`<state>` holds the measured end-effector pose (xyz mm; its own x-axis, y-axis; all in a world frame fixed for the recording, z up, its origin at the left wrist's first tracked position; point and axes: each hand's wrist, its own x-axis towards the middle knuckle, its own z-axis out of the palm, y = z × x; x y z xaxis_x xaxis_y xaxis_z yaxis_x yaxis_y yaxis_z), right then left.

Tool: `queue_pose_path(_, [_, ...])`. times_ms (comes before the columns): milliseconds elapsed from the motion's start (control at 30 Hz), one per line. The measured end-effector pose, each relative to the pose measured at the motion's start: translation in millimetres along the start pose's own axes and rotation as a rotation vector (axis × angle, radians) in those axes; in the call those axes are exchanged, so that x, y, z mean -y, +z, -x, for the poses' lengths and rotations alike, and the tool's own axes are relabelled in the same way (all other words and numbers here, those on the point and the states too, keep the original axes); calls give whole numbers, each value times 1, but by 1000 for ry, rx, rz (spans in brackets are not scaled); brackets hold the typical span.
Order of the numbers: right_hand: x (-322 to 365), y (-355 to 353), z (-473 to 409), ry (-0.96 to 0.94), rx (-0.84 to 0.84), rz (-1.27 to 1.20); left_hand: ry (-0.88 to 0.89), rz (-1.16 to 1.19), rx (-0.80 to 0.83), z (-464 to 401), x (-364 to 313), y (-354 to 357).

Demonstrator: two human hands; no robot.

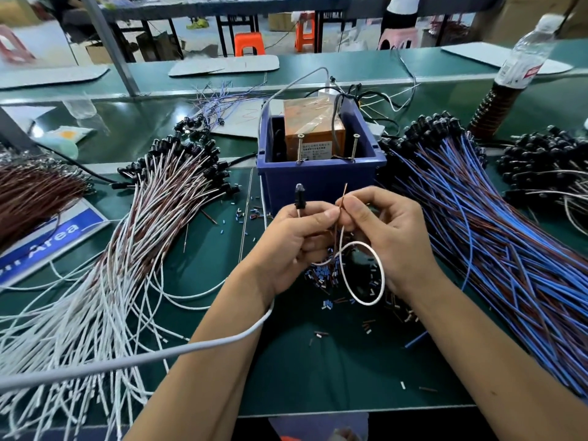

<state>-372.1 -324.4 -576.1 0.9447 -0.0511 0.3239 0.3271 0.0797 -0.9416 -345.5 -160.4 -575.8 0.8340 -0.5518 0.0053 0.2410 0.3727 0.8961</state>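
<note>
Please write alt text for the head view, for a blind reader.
Two hands work over a green table: the left hand holds a black-capped white wire, the right hand pinches a thin brown wire. A blue bin stands behind; a white-brown wire heap lies left, a blue-brown wire heap right.

- Straight ahead of my left hand (296, 240) and right hand (391, 230) the blue bin (318, 183) stands close, with two screws (299, 148) sticking up at its near rim. I see no low way forward.
- On the left, a pile of white and brown wires (127, 249) fans across the mat, reaching near my left forearm.
- On the right, a heap of blue and brown wires (493, 233) runs along my right forearm.
- A grey cable (159, 358) crosses under my left wrist.
- The white wire (366, 275) loops down between my wrists and fills that gap.
- Bare green mat (318, 370) lies between my forearms, strewn only with small cut scraps (321, 335).
</note>
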Motion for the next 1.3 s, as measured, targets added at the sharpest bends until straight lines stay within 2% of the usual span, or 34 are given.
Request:
queue_pose_path(267, [-3,-3,-2,193,-18,-82,2,-42,-11,2,-5,-4])
queue_pose_path(367, [-2,-14,-7,183,-122,-154,16,-14,5,4,-7,-7])
queue_pose_path(433, [-3,-16,-9,145,-162,-75,58,17,-39,4,-8,-6])
queue_pose_path(500, [-5,-12,-6,143,-114,-19,117,-24,-106,3,-7,-4])
queue_pose_path(633, [-6,-2,0,234,157,-100,217,-97,-184,3,-4,-1])
queue_pose_path(700, [-5,1,1,222,188,-76,236,-113,-178,4,-3,0])
queue_pose_path(800, [-3,3,1,200,147,-110,297,-142,-175,5,-4,4])
queue_pose_path(900, [-2,0,-1,100,52,-57,480,-315,-320,3,-3,4])
queue_pose_path(1000, [-3,0,-1,-133,-115,249,636,-519,-534,0,-3,1])
queue_pose_path(1100, [-4,1,-2,-317,-270,413,758,-531,-711,-2,-2,2])
queue_pose_path(1300, [-6,2,-14,-491,-464,612,839,-537,-880,-7,-3,-2])
